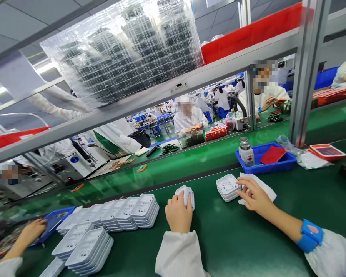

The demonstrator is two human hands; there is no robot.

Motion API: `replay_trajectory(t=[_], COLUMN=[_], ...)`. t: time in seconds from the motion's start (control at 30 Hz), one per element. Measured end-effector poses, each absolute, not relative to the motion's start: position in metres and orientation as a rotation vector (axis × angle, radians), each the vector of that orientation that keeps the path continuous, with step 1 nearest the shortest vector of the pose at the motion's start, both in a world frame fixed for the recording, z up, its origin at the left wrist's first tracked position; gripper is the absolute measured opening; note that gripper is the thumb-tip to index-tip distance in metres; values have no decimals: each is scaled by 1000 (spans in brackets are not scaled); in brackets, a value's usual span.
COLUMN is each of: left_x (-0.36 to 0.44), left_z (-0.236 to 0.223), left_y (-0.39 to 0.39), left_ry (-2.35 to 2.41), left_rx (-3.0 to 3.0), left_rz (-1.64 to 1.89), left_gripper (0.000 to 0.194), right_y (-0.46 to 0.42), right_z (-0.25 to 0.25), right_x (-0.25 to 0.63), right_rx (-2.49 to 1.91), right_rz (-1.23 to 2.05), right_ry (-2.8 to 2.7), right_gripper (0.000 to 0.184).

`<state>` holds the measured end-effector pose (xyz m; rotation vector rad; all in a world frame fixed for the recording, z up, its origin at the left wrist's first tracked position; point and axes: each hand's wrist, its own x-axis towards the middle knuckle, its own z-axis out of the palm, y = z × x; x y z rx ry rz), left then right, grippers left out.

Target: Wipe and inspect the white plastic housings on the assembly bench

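Observation:
My left hand [178, 214] is closed around a small stack of white plastic housings [188, 193], held on edge on the green belt [233, 238]. My right hand [255, 197], with a blue wrist strap [310, 234], lies on a white wipe [266, 187]. Its fingers are apart and bent, and the fingertips touch the edge of a second small stack of white housings [226, 186]. Nothing is gripped in that hand.
Rows of stacked white housings [123, 211] and larger white trays [85, 248] lie at my left. Another person's hand [31, 231] reaches toward a blue tray [56, 219]. A blue bin [279, 164] holds a dispenser bottle [246, 151] and a red card. Workers sit across the line.

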<state>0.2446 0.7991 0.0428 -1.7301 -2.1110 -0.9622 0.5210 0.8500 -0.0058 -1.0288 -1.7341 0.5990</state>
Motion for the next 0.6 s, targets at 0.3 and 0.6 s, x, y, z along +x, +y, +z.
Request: replay_trajectory(t=[0.3,0.6], left_x=[257,245], left_z=[35,18], left_y=[802,809], left_ry=[-2016,-1967], left_rx=[-1689,-1703], left_rz=[-669,-627], left_gripper=[33,44], right_y=[866,867], right_z=[-11,-2], right_x=[527,530], right_rx=[-993,-951], right_rz=[536,478], right_ry=[-1866,-1822], right_gripper=[21,17])
